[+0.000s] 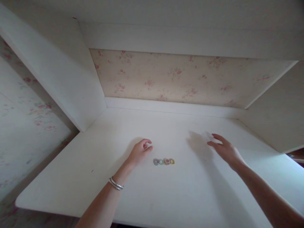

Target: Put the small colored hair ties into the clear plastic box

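Wallpaper with pink flowers is filling the far left, and the white side panel (pixel 71 82) of the alcove is slanting down toward the white tabletop (pixel 95 177). Coming in from the lower left, the left forearm is wearing 2 thin silver bangles (pixel 116 183) at the wrist. The left hand (pixel 140 152) is resting on the tabletop just left of the row of rings (pixel 163 161), its fingers curling in with thumb and forefinger tips nearly meeting; nothing is showing between them, though something very small could be hiding there.

Centre now: 4 small coloured rings are lying flat in a neat line, touching one another, bluish at the left end, then greenish, pinkish, and yellowish at the right end. As a judgement, that line is looking laid out already, and neither hand is touching it.

Moving right of the rings, the right hand (pixel 225 150) is hovering above the tabletop, well apart from the row, fingers spread and loose, gripping nothing, its shadow falling between hand and rings. The fingertips are blurring, so it is in motion, direction unclear. Behind the rings, floral wallpaper is backing the alcove.
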A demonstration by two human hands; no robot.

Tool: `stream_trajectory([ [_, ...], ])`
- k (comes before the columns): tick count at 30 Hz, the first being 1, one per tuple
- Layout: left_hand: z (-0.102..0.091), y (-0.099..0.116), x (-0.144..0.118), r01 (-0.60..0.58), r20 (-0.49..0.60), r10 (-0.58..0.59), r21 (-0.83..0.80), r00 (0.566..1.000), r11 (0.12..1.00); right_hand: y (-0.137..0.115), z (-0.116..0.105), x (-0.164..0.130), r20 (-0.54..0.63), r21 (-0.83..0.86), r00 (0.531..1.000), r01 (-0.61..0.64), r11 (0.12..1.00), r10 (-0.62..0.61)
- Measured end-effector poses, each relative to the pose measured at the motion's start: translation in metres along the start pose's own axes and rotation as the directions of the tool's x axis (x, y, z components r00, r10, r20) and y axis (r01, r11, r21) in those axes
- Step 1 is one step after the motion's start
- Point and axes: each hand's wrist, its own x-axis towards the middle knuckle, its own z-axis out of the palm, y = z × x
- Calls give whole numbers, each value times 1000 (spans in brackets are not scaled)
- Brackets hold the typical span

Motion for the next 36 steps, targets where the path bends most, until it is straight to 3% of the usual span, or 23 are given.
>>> stream_trajectory([
  [3,7,1,-1,-43,-78,43,6,996,999,-67,21,-26,68,264,977,180,948,-204],
  [6,13,4,-4,-51,-74,52,12,996,999,-124,44,-51,67,383,916,341,859,-395],
  [8,17,5,-5,-53,-70,53,13,996,999,-150,58,-66,63,403,885,400,823,-461],
  [11,21,4,-5,-79,-93,77,-18,993,997,-173,76,-85,90,430,875,396,811,-475],
  [18,20,1,1,-200,-235,219,101,947,975,-179,89,-104,80,419,845,452,787,-528],
  [25,22,1,2,-224,-208,222,17,953,974,-182,78,-113,69,341,843,482,807,-533],
  [29,19,8,-3,-248,-205,256,66,945,967,-183,75,-119,50,317,871,449,835,-488],
  [36,20,17,-6,-311,-168,323,98,931,945,-175,79,-122,-94,280,899,436,856,-427],
])
